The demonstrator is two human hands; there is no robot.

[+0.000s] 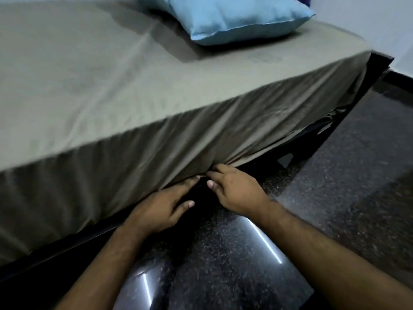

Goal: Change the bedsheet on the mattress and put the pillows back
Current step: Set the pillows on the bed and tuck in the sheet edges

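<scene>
A grey-olive bedsheet [93, 81] covers the mattress and hangs down its near side. Low on that side, at the sheet's bottom edge, both hands meet. My left hand [161, 206] lies with straight fingers pushing the hem in under the mattress. My right hand [237, 191] sits just to its right, fingertips also pressed against the hem, thumb free. The sheet bunches into folds above the fingers. A light blue pillow [237, 19] lies on the bed's far right corner, partly cut off by the frame's top.
A dark bed frame [377, 70] shows under the mattress and at the right end. Loose sheet fabric hangs at that right corner [330, 124]. The floor [335, 175] is dark speckled polished stone with light reflections. A pale wall stands behind the bed.
</scene>
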